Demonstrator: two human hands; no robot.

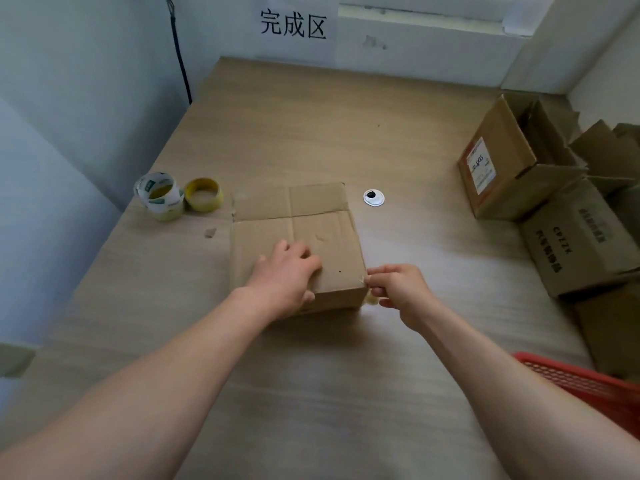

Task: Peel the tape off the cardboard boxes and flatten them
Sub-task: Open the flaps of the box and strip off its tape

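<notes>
Two hands at cardboard box (311, 220): left hand (287, 275) flat on top, covering near edge; right hand (398, 292) pinches half-hidden tape (371, 300) at corner. Long axis points away.

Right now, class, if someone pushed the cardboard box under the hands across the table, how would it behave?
The cardboard box probably slides without tipping: it sits low and broad on the smooth table. It likely shifts easily, since the left hand presses its top while the right hand pinches tape at a corner. Creased flaps suggest yielding card.
</notes>
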